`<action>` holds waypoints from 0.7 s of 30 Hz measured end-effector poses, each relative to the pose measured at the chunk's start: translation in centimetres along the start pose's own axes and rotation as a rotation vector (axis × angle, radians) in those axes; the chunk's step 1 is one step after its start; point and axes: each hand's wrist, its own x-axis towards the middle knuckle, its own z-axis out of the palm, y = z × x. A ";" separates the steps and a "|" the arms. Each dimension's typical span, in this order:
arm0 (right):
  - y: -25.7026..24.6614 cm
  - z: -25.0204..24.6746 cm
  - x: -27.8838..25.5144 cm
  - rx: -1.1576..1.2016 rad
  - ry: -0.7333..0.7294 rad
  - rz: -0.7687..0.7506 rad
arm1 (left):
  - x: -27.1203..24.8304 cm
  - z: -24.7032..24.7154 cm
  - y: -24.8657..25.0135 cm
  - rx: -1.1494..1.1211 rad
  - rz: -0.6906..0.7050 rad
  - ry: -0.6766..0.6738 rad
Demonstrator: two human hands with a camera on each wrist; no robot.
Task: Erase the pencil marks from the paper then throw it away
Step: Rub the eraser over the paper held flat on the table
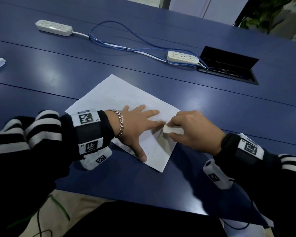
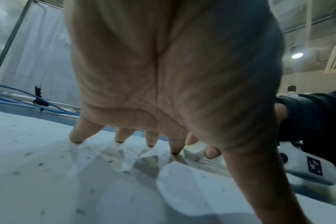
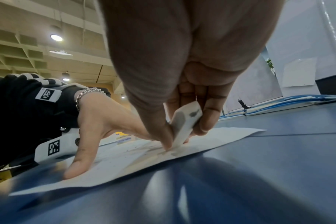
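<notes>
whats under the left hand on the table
The sheet of paper, pinned flat by the spread left hand on the blue table. Any pencil marks beneath the palm are hidden; the right hand rubs the eraser beside it.

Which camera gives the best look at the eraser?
The right wrist view: the eraser fills the centre, its grey smudges clear, pinched by the right hand. The head view shows only a blurred white block; the left wrist view shows just one end.

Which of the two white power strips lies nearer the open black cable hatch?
The right-hand power strip, right beside the cable hatch. The other power strip lies far off at the table's back left.
</notes>
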 end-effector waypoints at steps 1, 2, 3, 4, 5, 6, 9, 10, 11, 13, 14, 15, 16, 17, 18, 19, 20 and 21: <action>0.0 -0.1 0.0 -0.004 0.005 0.005 | 0.1 0.1 0.2 0.012 -0.012 -0.019; -0.3 -0.1 -0.2 -0.009 0.020 0.005 | 0.2 0.2 0.4 0.017 -0.018 -0.032; -0.9 0.0 -0.5 -0.007 0.030 -0.011 | 0.3 0.2 0.4 0.016 -0.023 -0.039; -1.8 0.2 -1.1 0.006 0.019 -0.047 | 0.3 0.2 0.4 0.010 -0.029 -0.043; -3.0 0.7 -1.9 0.027 -0.012 -0.104 | 0.3 0.2 0.4 0.009 -0.036 -0.047; -4.3 1.1 -2.9 0.042 -0.054 -0.163 | 0.3 0.3 0.4 0.021 -0.041 -0.052; -5.1 1.3 -3.6 0.042 -0.134 -0.246 | 0.4 0.3 0.5 0.048 -0.039 -0.056; -4.3 0.9 -2.8 0.049 -0.119 -0.223 | 0.3 0.2 0.5 0.030 -0.037 -0.057; -3.3 0.4 -1.8 0.047 -0.076 -0.189 | 0.2 0.2 0.5 0.011 -0.036 -0.059; -1.6 -0.6 -0.2 0.013 0.017 -0.122 | 0.1 0.1 0.5 0.004 -0.036 -0.063; -1.4 -0.6 0.1 -0.014 0.041 -0.105 | 0.0 0.1 0.5 0.008 -0.035 -0.064; -1.6 -0.4 -0.1 -0.030 0.058 -0.116 | 0.1 0.0 0.5 0.009 -0.035 -0.064; -2.3 -0.1 -0.7 -0.024 0.050 -0.148 | 0.1 0.0 0.5 0.008 -0.037 -0.064; -3.5 0.3 -1.6 -0.011 0.017 -0.188 | 0.1 0.0 0.5 0.009 -0.039 -0.066; -4.6 0.6 -2.7 -0.009 -0.026 -0.234 | 0.1 0.0 0.6 0.021 -0.041 -0.069; -5.2 0.8 -3.5 -0.013 -0.078 -0.270 | 0.1 0.0 0.6 0.038 -0.042 -0.071; -5.2 0.8 -3.5 -0.015 -0.120 -0.276 | 0.1 0.0 0.7 0.050 -0.043 -0.073; -4.7 0.6 -3.0 -0.016 -0.134 -0.245 | 0.1 0.0 0.7 0.048 -0.044 -0.076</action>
